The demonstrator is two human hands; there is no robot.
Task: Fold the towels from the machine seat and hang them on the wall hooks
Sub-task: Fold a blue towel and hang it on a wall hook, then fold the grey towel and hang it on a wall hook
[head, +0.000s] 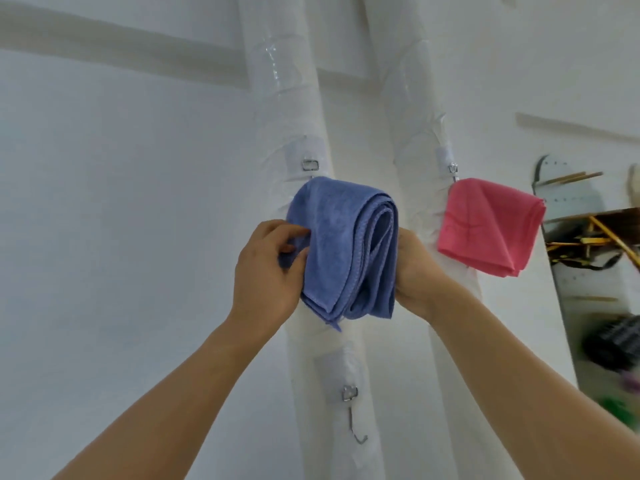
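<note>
A folded blue towel hangs in front of the left white wrapped pipe, just under a metal hook. My left hand pinches the towel's left edge. My right hand grips its right side, with the fingers hidden behind the cloth. A folded pink towel hangs from the hook on the right pipe. Lower on the left pipe a bare metal hook hangs with nothing on it.
A white wall fills the left side. At the right edge stand a white perforated board and a shelf with yellow sticks and dark, blurred items.
</note>
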